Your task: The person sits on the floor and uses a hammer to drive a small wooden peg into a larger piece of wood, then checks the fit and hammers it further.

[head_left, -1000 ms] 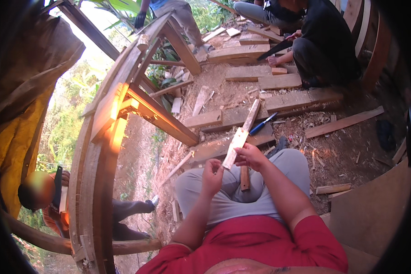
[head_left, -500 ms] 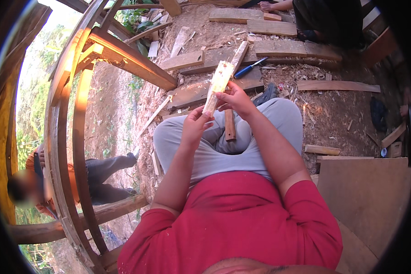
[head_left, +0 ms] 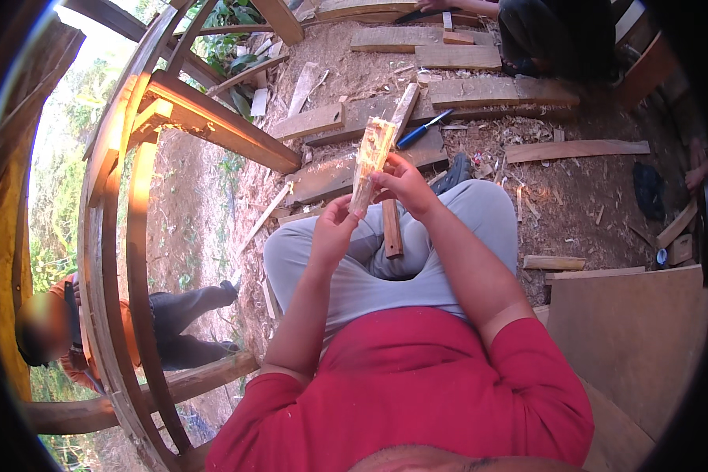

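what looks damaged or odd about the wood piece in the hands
The wood strip held up by the left hand and right hand has a rough, splintered pale face with ragged edges. Wood shavings litter the ground beyond the knees.

Open air above the grey-trousered knees (head_left: 480, 212) either side of the raised pale wood strip (head_left: 372, 157); ahead, ground cluttered with planks (head_left: 495, 92), shavings and a blue-handled tool (head_left: 422, 130); curved timber frame (head_left: 134, 197) blocks left, plywood sheet (head_left: 629, 330) right.
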Available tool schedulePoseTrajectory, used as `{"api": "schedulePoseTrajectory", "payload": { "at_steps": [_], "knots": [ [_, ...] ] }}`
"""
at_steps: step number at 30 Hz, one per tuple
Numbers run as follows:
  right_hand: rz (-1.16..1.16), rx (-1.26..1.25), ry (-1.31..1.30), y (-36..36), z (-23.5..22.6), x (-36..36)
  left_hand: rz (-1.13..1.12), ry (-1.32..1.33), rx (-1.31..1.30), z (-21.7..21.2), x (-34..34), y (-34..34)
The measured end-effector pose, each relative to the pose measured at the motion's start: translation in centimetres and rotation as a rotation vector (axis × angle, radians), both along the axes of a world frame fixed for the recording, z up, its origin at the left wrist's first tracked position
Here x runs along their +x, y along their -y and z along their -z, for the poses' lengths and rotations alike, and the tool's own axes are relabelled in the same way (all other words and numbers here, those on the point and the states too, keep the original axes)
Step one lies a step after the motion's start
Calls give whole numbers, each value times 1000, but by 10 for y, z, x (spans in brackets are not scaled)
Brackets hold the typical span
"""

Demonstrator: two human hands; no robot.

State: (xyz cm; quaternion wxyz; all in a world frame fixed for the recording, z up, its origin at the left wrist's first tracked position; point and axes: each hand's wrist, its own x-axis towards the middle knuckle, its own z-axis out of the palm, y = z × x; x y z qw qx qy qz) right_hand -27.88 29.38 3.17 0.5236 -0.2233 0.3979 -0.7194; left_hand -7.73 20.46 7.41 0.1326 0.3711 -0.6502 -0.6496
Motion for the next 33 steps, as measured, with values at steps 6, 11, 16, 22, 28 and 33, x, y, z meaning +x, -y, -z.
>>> {"api": "schedulePoseTrajectory", "payload": {
  "at_steps": [6, 11, 16, 22, 28, 33],
  "knots": [
    [129, -48, -313, 8, 17, 6, -154, -103, -325, -11, -17, 12],
    [154, 54, -660, 0, -10, 14, -196, -111, -278, -30, -25, 22],
    [126, 58, -684, -4, -16, 18, -194, 18, -294, -34, -24, 24],
    [72, -17, -400, 10, 10, 22, -219, -171, -225, -19, -24, 22],
    [-16, -93, -128, 15, 2, 28, -217, -123, -358, -32, -27, 11],
    [-146, -14, 54, 2, -26, 27, -102, 12, -693, -42, -23, 14]
  ]
}}
